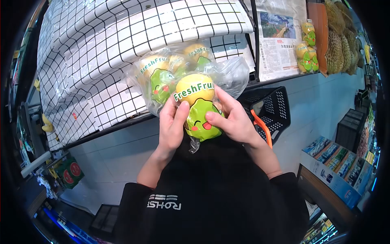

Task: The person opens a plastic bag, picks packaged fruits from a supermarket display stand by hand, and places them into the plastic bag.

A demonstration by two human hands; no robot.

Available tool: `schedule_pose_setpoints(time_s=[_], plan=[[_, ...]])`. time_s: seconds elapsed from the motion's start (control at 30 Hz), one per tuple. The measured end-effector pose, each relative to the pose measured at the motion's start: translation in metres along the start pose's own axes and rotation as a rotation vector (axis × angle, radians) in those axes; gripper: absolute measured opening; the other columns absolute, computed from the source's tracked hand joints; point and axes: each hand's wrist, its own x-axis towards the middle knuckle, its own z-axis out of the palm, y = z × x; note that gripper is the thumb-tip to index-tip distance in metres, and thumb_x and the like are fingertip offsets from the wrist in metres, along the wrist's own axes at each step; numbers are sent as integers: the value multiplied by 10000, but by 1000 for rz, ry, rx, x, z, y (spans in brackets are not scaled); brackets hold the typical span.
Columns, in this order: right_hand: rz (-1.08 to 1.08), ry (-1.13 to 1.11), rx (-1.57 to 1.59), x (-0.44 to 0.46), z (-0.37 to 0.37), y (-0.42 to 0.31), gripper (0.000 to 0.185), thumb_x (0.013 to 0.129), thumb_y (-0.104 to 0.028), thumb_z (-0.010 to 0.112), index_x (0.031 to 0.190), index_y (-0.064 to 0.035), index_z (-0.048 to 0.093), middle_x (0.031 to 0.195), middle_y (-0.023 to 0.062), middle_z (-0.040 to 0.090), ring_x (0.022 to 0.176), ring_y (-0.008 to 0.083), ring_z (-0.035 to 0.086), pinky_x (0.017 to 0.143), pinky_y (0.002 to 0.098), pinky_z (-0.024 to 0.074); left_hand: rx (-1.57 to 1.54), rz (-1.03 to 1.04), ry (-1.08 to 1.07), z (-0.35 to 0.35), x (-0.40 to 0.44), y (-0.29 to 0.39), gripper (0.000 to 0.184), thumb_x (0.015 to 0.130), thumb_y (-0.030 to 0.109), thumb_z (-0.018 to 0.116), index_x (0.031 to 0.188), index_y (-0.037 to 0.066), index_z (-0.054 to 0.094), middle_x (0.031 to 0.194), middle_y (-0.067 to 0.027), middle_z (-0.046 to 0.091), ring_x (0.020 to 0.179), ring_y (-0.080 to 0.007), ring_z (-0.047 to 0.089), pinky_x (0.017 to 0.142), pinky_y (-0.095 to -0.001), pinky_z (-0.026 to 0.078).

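Wrapped fruit (199, 106) is located between the left hand (172, 124) and the right hand (237, 120), contacting both. Its long axis runs away from the torso, yellow end outward, green printed face toward the torso. Neither hand is clearly nearer. The left hand is partly closed on the left flank, thumb along the edge; the right hand is partly closed on the right flank, thumb across the printed face. Just beyond both hands: clear plastic bag (139, 87) containing similar fruits (160, 83). Beyond the left hand: checked covering (93, 53). Outboard of the right hand: black basket (280, 106) with orange handle (263, 126); farther out, newspaper (276, 57).
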Motion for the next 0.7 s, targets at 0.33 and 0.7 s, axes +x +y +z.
schedule_pose_setpoints(time_s=[0.33, 0.7], plan=[[-1, 28, 79, -7, 4, -2, 683, 944, -117, 580, 1476, 42, 182, 1253, 111, 540, 1105, 109, 523, 929, 261, 446, 18, 47, -18, 4, -2, -2, 432, 969, 182, 521, 1322, -51, 431, 1211, -108, 575, 1086, -150, 553, 953, -293, 428], [-82, -28, -71, -12, -8, -4, 720, 879, -98, 644, 1450, 58, 234, 1329, 123, 483, 1219, 163, 465, 1024, 307, 380, 102, 91, -3, -4, -4, -5, 433, 973, 184, 518, 1312, -78, 451, 1204, -127, 563, 1078, -157, 556, 903, -284, 457]])
